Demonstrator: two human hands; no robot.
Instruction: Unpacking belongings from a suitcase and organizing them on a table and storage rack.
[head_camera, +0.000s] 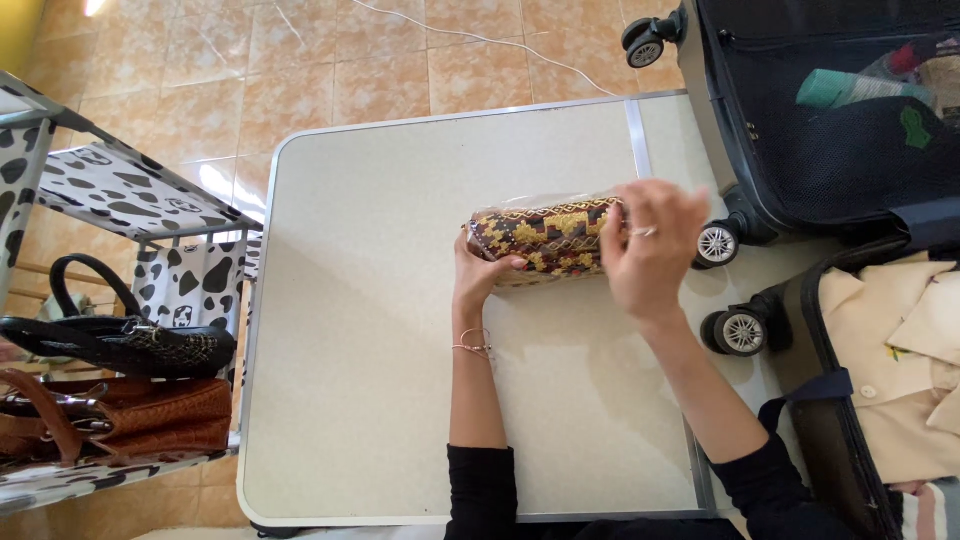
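A rolled bundle of patterned cloth (545, 238), dark red with yellow motifs and wrapped in clear plastic, lies on the white folding table (380, 330). My left hand (480, 272) grips its left end, thumb on top. My right hand (650, 245), with a ring on one finger, covers and holds its right end, hiding that part. Both forearms come from the bottom edge in black sleeves.
An open black suitcase (830, 120) on wheels stands at the right with a green bottle (850, 88) in its mesh pocket; folded beige clothing (900, 350) lies in its lower half. At the left, a cow-print rack (130, 195) holds black (120, 340) and brown (130, 415) handbags. A white cable crosses the tiled floor.
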